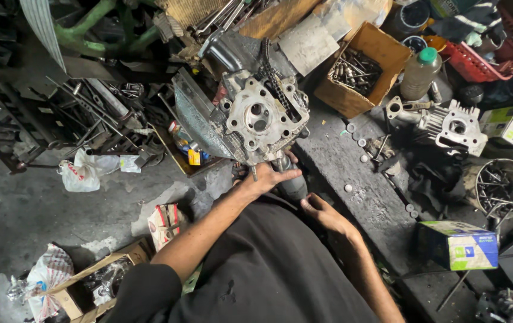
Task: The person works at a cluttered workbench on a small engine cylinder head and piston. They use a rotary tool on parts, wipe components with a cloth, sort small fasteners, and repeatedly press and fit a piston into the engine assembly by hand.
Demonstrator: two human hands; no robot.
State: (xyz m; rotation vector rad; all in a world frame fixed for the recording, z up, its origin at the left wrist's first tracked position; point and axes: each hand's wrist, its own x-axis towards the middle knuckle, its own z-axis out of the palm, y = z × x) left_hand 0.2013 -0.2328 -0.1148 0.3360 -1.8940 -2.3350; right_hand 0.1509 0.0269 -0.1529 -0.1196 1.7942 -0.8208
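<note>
Clearly, an engine cylinder head (260,116) of grey metal is kept in the middle of the view, above the person's lap, with its flat machined face turned up toward the camera. Its long axis is seen running from the lower part of the picture, near the hands, up and slightly to the left, where a dark timing chain (271,69) hangs along its upper right edge. The left hand (270,177) is closed around the lower end of the head, together with a dark round part (293,186) just under it. The right hand (322,212) is placed just beside this part, with fingers bent and touching it; whether it grips cannot be told. On the concrete bench (358,179) to the right, an open cardboard box (361,69) is filled with bolts and small metal pieces. A round metal can (499,185) further right holds rods and scrap metal. A finned cylinder block (451,125) lies between them. A plastic bottle (419,73) with green cap stands beside the box, and a red plastic basket (484,60) is seen behind it.
</note>
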